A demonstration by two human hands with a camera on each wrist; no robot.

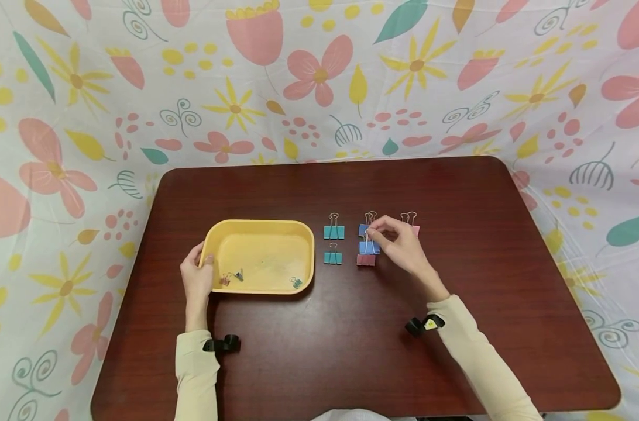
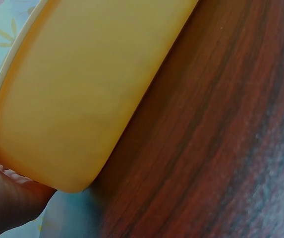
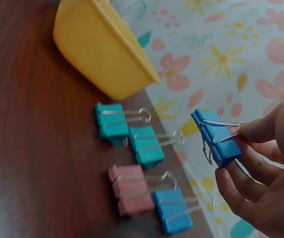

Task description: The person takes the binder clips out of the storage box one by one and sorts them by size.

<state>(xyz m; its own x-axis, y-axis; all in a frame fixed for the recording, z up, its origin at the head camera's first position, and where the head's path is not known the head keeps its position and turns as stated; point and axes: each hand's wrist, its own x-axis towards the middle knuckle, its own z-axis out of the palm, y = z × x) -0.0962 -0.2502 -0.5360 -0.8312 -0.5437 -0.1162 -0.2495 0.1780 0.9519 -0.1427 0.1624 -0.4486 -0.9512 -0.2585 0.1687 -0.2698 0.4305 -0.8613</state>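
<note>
My right hand [image 1: 401, 242] pinches a blue binder clip [image 3: 218, 139] by a wire handle, thumb against fingers, raised off the table in the right wrist view. Beneath it on the table lie a pink binder clip [image 3: 131, 191] and another blue binder clip [image 3: 172, 210]. To their left, two teal binder clips [image 1: 334, 232] form a column. Partly behind my right hand is a second pink clip [image 1: 416, 230]. At the left end of a yellow plastic tray [image 1: 261, 290], my left hand [image 1: 197, 280] grips the wall, thumb over the rim. Several small clips [image 1: 296, 283] lie inside the tray.
The dark brown wooden table [image 1: 319, 356] has rounded corners. A floral cloth [image 1: 319, 76] hangs along its back and sides. Black wrist cameras [image 1: 425, 325] are strapped over both sleeves.
</note>
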